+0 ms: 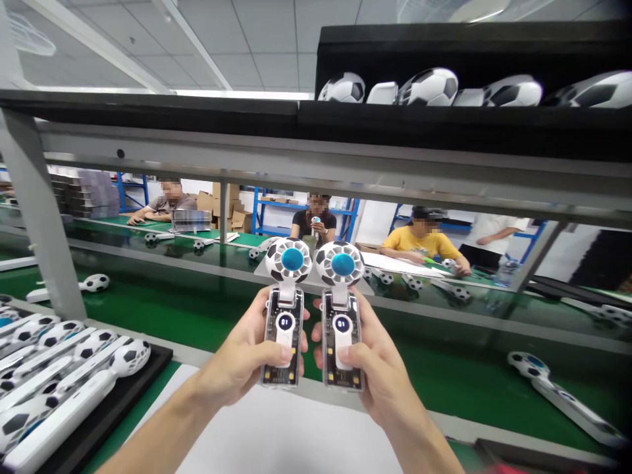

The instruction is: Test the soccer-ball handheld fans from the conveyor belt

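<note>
My left hand (241, 359) is wrapped round a small handheld fan (290, 263), the thumb pressed on the white strip below its display. A matching handheld fan (340, 264) is gripped in my right hand (380, 362), with that thumb on the same spot. Both fans stand upright side by side, slightly apart. Each has a black-and-white football-patterned head with a blue centre, and a clear handle showing dark circuitry. Their round displays both read 01. Beneath my forearms lies a white sheet (276, 438).
At left, a black tray (148, 368) holds several football-patterned fans. Ahead runs a green conveyor belt (197, 316), with a fan (557, 395) lying at right. Overhead, a shelf (197, 122) carries more fans. Several people sit across the line, including one in a yellow shirt (424, 245).
</note>
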`<state>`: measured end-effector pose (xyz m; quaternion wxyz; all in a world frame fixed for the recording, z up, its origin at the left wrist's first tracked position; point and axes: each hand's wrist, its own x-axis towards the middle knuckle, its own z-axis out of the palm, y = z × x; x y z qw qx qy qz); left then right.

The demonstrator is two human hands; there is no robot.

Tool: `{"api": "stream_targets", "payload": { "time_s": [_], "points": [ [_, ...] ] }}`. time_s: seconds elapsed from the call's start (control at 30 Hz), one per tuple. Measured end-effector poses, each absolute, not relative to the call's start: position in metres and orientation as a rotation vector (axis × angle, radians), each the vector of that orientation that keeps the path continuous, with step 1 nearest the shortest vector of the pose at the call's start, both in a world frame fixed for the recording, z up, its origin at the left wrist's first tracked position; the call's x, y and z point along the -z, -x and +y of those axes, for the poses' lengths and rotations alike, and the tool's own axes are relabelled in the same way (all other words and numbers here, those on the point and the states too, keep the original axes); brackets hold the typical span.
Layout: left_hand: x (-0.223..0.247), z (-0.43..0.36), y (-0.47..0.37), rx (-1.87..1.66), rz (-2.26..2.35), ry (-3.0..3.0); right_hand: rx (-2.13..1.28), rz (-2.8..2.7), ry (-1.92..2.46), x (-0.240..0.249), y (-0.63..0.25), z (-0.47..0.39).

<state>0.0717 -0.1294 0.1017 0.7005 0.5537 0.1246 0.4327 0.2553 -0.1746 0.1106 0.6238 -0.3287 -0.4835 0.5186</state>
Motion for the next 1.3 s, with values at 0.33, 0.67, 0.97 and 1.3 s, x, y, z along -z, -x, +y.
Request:
{"api": "stream_targets", "payload": {
  "time_s": [0.33, 0.67, 0.97, 1.3],
  "points": [
    [-0.097, -0.127, -0.069, -0.951, 0.218, -1.278, -1.174, -1.229, 0.703, -0.108, -0.261, -0.173],
    [-0.099, -0.132, -0.073, -0.987, 0.160, -1.243, -1.227, -1.175, 0.698, -0.107, -0.256, -0.175],
    [-0.101, -0.135, -0.073, -0.980, 0.131, -1.233, -1.224, -1.240, 0.626, -0.099, -0.263, -0.171],
    [-0.098, -0.135, -0.076, -0.990, 0.116, -1.214, -1.242, -1.195, 0.662, -0.108, -0.254, -0.180]
  ]
}}
